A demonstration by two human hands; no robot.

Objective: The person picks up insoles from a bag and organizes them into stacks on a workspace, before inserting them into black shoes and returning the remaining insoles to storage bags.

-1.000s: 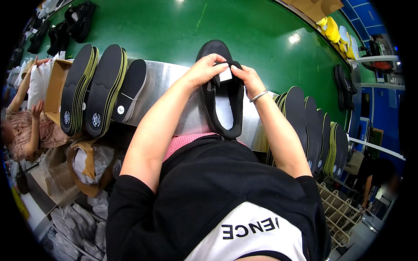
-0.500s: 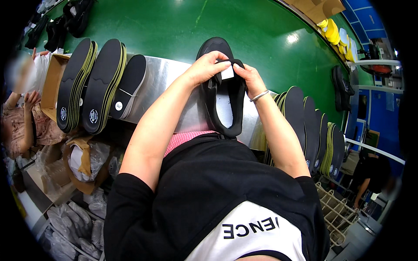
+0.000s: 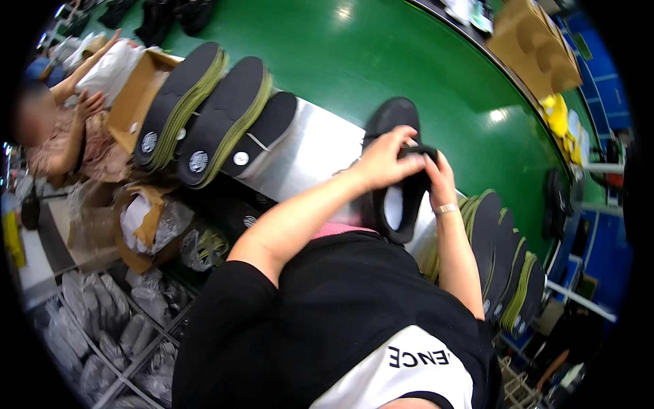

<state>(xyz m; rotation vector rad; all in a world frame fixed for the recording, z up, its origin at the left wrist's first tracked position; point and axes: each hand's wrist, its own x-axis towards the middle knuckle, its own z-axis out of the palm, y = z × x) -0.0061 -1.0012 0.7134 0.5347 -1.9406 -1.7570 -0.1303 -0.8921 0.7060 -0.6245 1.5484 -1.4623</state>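
A black shoe [image 3: 394, 117] rests on the metal bench in front of me, toe pointing away. Its white inside bottom [image 3: 393, 208] shows through the opening. My left hand [image 3: 390, 162] is closed on the shoe's tongue, thumb and fingers pinching the padded edge. From the other side, my right hand [image 3: 441, 178] pinches the same black edge, its fingers partly hidden behind it. Left of the shoe lie stacks of black insoles [image 3: 228, 116] with yellow-green edges, plus a smaller banded bundle [image 3: 267, 140]. More insole stacks [image 3: 485, 238] stand by my right forearm.
The metal bench [image 3: 320, 126] runs left to right over a green floor [image 3: 306, 48]. An open carton [image 3: 139, 102] sits at its left end, near another person [image 3: 65, 136]. Grey bagged items [image 3: 102, 307] fill a rack at lower left. A brown carton [image 3: 535, 51] stands far right.
My view has turned, so bench, shoe and hands appear farther right and lower. Both hands still hold the tongue; the white label on it is now hidden.
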